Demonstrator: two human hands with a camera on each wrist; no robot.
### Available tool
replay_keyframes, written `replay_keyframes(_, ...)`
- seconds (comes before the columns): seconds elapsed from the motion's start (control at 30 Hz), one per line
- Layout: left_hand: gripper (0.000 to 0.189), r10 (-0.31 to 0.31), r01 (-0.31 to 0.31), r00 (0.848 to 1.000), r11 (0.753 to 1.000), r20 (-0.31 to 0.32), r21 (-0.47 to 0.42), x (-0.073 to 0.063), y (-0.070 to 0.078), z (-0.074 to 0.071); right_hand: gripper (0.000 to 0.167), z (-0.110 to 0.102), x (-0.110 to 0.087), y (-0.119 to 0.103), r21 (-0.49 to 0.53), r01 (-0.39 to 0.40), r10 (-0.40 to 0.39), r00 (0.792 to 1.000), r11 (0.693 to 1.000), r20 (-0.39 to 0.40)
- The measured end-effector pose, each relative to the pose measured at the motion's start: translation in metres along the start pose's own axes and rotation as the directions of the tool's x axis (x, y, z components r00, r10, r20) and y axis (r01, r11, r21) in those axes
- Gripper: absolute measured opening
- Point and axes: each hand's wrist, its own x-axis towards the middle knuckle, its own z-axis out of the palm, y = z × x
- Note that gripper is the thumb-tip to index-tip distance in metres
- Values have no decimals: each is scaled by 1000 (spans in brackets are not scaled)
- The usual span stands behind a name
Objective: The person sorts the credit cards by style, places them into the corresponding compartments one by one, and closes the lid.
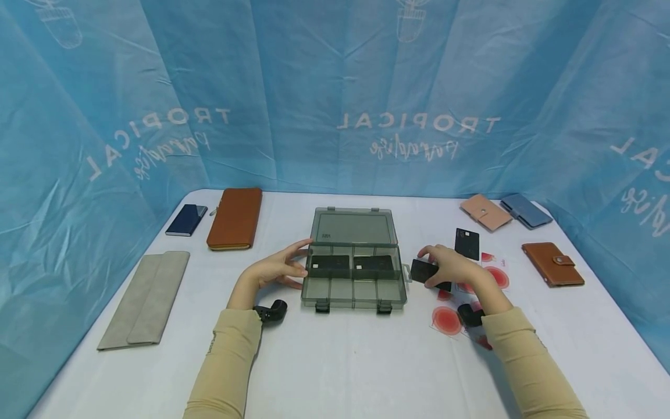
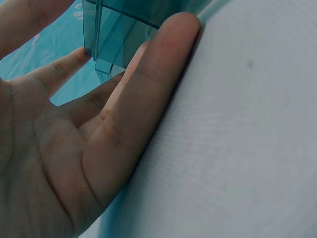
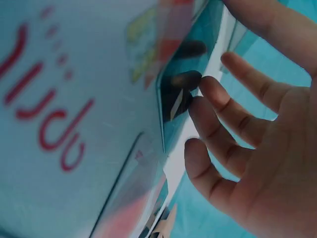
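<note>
A translucent grey-green compartment box (image 1: 353, 294) lies with its lid folded back. Two black cards (image 1: 330, 265) rest inside its rear compartments, side by side. At the box's left side is my left hand (image 1: 280, 266), its extended fingers touching the wall; the left wrist view shows the fingertips along the box side (image 2: 119, 29). My right hand (image 1: 450, 265) holds another black card (image 1: 423, 270) just right of the box, the thumb at its near edge. In the right wrist view, fingertips meet the shiny dark card (image 3: 173, 106).
Another black card (image 1: 467, 244) lies behind the right hand, near cards with red round prints (image 1: 446, 320). Pink (image 1: 487, 212), blue (image 1: 526, 210) and brown (image 1: 544, 265) card holders sit right. At left are a brown notebook (image 1: 235, 218), dark blue notebook (image 1: 186, 220) and grey folder (image 1: 143, 299).
</note>
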Motion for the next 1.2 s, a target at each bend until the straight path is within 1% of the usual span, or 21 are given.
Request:
replay_keyframes(0.07, 84, -3, 3, 1000, 1000, -2, 6, 0, 0, 0, 64, 0, 1, 1, -11, 10, -10, 1000, 1000, 5)
replay_keyframes(0.13, 84, -5, 5, 1000, 1000, -5, 10, 0, 0, 0, 66, -1, 4, 3, 0, 4, -4, 1000, 1000, 28)
replay_keyframes(0.27, 84, -6, 6, 1000, 1000, -4, 13, 0, -1, -1, 65, -3, 10, 6, 75, -3, -4, 996, 997, 85)
replay_keyframes(0.33, 84, -5, 5, 1000, 1000, 0, 13, 0, -1, -1, 58, -4, 12, 8, 106, 25, -35, 995, 994, 90)
replay_keyframes(0.43, 85, -3, 3, 1000, 1000, 1, 14, 0, -2, -1, 41, -6, 14, 10, 180, 36, -50, 996, 983, 72)
replay_keyframes(0.47, 85, -5, 5, 1000, 1000, -1, 14, 0, -2, -1, 36, -8, 14, 11, 214, 34, -48, 997, 976, 62)
replay_keyframes(0.5, 85, -8, 8, 1000, 1000, -6, 14, 1, -2, -1, 32, -9, 14, 12, 258, 15, -30, 998, 966, 52)
replay_keyframes(0.53, 84, -11, 11, 1000, 1000, -8, 13, 1, -2, -1, 30, -10, 15, 13, 310, -18, 5, 999, 950, 42)
replay_keyframes(0.6, 84, -11, 11, 1000, 1000, -8, 16, 1, -2, 0, 34, -13, 15, 13, 398, -68, 66, 998, 915, 20)
replay_keyframes(0.67, 84, -11, 11, 1000, 1000, -8, 18, 1, -2, 0, 43, -15, 14, 12, 441, -107, 127, 992, 891, -18)
replay_keyframes(0.73, 83, -9, 9, 1000, 1000, -8, 18, 1, -2, 0, 54, -18, 13, 9, 456, -141, 187, 981, 879, -58)
replay_keyframes(0.8, 84, -4, 5, 1000, 1000, -5, 16, 0, -2, 0, 59, -21, 11, 4, 445, -166, 234, 967, 880, -102)
replay_keyframes(0.87, 84, -4, 4, 1000, 1000, -2, 16, 0, -2, 0, 58, -23, 10, -2, 448, -189, 281, 948, 874, -148)
replay_keyframes(0.93, 84, -3, 3, 1000, 1000, 3, 16, 0, -2, 1, 54, -25, 8, -10, 481, -188, 319, 925, 856, -207)
replay_keyframes(1.0, 84, -6, 6, 1000, 1000, 2, 18, 0, -2, 0, 49, -25, 8, -18, 528, -157, 347, 895, 835, -282)
replay_keyframes(1.1, 84, -10, 10, 1000, 1000, -3, 16, 0, -1, 0, 40, -23, 10, -32, 614, -61, 363, 850, 787, -381)
replay_keyframes(1.13, 84, -13, 13, 1000, 1000, -5, 16, 0, -1, -1, 36, -22, 11, -36, 642, -23, 361, 842, 766, -401)
replay_keyframes(1.17, 84, -10, 10, 1000, 1000, -4, 17, 0, -1, -1, 33, -21, 12, -42, 665, 11, 355, 839, 747, -413)
replay_keyframes(1.2, 85, -8, 8, 1000, 1000, -1, 18, 0, -1, -1, 30, -20, 14, -47, 686, 39, 348, 840, 727, -417)
